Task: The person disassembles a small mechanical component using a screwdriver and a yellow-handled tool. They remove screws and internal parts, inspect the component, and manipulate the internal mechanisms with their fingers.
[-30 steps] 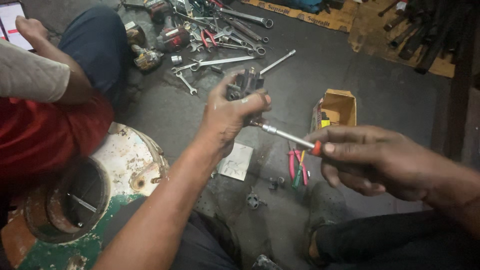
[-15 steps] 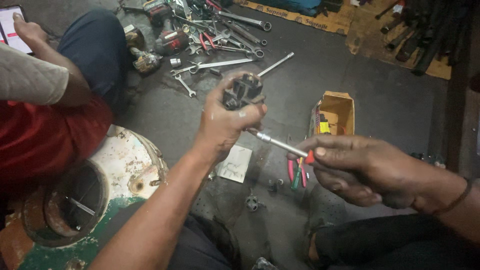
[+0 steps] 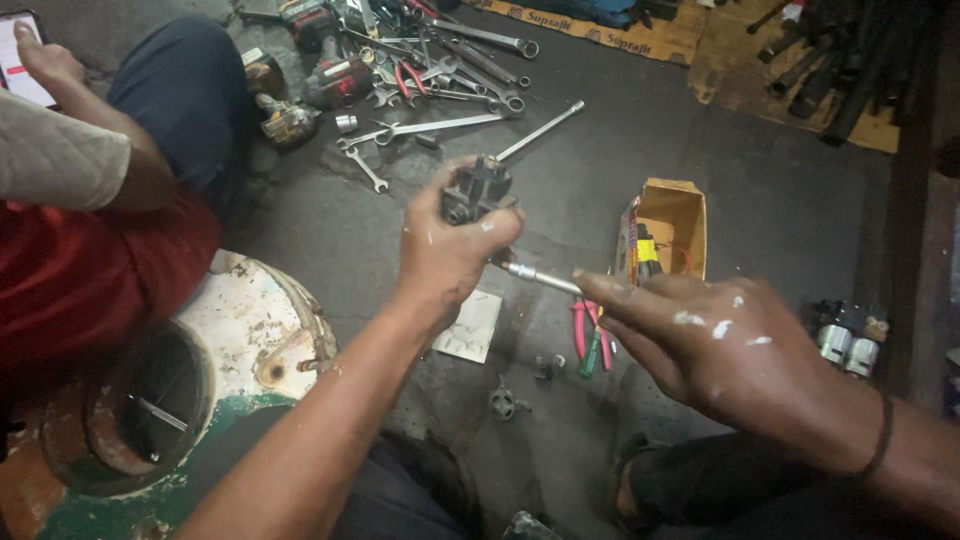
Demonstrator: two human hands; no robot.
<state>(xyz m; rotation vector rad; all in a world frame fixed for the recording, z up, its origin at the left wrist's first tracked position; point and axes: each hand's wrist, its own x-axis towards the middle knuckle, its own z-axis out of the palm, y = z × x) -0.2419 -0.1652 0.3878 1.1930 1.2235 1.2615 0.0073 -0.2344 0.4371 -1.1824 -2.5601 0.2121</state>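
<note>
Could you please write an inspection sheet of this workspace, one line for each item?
Surface: dark, stained workshop floor.
Job's things: small dark metal part held up in the left hand; silver tool shaft reaching it from the right hand.
Clutter: spanners, red-handled pliers, open cardboard box, white paper.
Grippers: left hand closed on the part; right hand grips the tool.
Cables: nothing seen.
Surroundings: white and green round housing; another person in red sits at the left.
</note>
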